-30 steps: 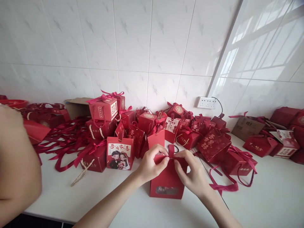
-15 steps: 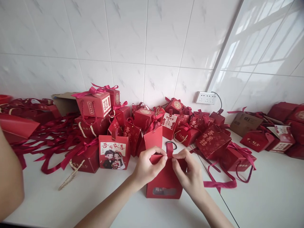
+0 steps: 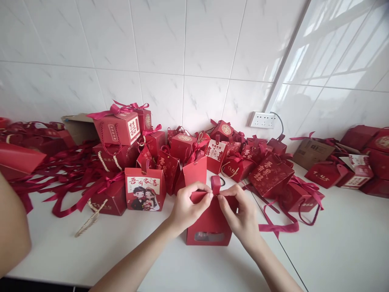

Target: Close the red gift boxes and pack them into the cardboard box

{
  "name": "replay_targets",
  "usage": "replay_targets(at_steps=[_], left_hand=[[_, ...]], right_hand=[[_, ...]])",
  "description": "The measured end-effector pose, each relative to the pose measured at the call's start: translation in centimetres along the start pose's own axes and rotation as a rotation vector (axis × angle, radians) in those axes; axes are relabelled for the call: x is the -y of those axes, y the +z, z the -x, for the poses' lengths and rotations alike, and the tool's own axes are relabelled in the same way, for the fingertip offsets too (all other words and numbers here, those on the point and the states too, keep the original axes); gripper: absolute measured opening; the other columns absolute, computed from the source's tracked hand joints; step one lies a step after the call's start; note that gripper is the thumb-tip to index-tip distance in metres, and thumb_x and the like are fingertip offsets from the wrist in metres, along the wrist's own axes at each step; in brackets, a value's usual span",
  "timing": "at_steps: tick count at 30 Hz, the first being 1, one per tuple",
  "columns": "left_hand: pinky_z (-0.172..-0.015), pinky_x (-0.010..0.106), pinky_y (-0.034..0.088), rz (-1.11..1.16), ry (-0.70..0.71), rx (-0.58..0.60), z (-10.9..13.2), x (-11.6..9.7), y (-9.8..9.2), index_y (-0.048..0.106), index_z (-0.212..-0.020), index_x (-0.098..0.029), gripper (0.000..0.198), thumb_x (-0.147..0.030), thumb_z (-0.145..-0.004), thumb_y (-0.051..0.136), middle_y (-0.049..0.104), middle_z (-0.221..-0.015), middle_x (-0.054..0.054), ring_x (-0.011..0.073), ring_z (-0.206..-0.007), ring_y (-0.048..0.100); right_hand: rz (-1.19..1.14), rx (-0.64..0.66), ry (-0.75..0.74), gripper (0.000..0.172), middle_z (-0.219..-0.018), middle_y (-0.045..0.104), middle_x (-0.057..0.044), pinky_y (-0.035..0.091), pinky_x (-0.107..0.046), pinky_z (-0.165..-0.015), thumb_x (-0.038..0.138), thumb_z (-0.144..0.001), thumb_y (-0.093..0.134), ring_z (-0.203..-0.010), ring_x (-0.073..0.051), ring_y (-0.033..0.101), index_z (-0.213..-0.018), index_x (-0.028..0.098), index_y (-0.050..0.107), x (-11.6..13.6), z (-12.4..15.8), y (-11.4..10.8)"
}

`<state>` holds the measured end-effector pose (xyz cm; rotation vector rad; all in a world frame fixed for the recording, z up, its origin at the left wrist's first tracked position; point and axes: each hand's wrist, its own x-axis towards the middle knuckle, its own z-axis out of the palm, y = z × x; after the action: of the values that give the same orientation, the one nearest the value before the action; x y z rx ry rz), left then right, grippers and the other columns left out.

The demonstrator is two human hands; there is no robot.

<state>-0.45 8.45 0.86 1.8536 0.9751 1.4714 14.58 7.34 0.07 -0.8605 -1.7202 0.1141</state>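
An upright red gift box point(image 3: 209, 223) with a small window low on its front stands on the table before me. A dark red strap loop point(image 3: 215, 184) rises from the middle of its top edge. My left hand point(image 3: 192, 207) is closed, thumb and forefinger pinching the top edge just left of the loop. On the other side of the loop, my right hand point(image 3: 240, 214) pinches the same edge. Both sets of fingertips lie close together at the loop's base. A thin black ring point(image 3: 223, 182) shows behind the loop.
Many red gift boxes crowd the back, among them one with a cartoon couple point(image 3: 145, 190). Loose dark red ribbons point(image 3: 65, 178) are heaped at left. A power strip point(image 3: 263, 120) is on the wall. Another person's arm point(image 3: 12, 231) enters at the left edge.
The whole view has shifted slightly, with everything a little higher in the picture. Both hands stay pinched at the box top, and the loop leans slightly differently.
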Motion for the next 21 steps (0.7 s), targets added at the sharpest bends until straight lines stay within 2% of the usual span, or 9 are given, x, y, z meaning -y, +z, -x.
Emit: replay_targets(at_steps=[21], left_hand=[[-0.076, 0.024, 0.051, 0.096, -0.027, 0.001, 0.47, 0.19, 0.22, 0.06, -0.076, -0.019, 0.003, -0.02, -0.077, 0.057, 0.067, -0.078, 0.001, 0.0151, -0.077, 0.064]], right_hand=[[0.038, -0.023, -0.059, 0.008, -0.065, 0.055, 0.001, 0.041, -0.023, -0.049, 0.019, -0.086, 0.051, -0.054, -0.012, 0.052, -0.078, 0.021, 0.054, -0.35, 0.12, 0.13]])
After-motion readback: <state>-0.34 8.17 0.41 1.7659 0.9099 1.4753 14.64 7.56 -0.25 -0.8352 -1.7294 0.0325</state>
